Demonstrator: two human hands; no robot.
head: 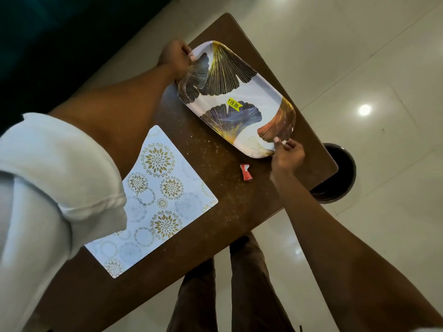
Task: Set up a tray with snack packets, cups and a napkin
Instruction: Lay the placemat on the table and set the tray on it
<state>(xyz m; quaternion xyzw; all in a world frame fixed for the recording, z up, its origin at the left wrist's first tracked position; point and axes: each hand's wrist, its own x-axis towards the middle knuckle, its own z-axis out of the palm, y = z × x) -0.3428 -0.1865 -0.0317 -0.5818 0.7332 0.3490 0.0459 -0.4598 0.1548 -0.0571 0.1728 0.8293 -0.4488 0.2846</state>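
White sleeve (55, 188) nearest; left hand (173, 57) and right hand (286, 155) each grip tray (254, 92) ends.

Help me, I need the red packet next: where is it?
In the head view, the red packet lies on the table, just below the tray, beside the right hand.

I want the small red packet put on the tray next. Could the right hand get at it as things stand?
Probably yes, once it lets go. The right hand grips the tray by its near corner, and the red packet lies uncovered on the table just beside that hand, nothing between them.
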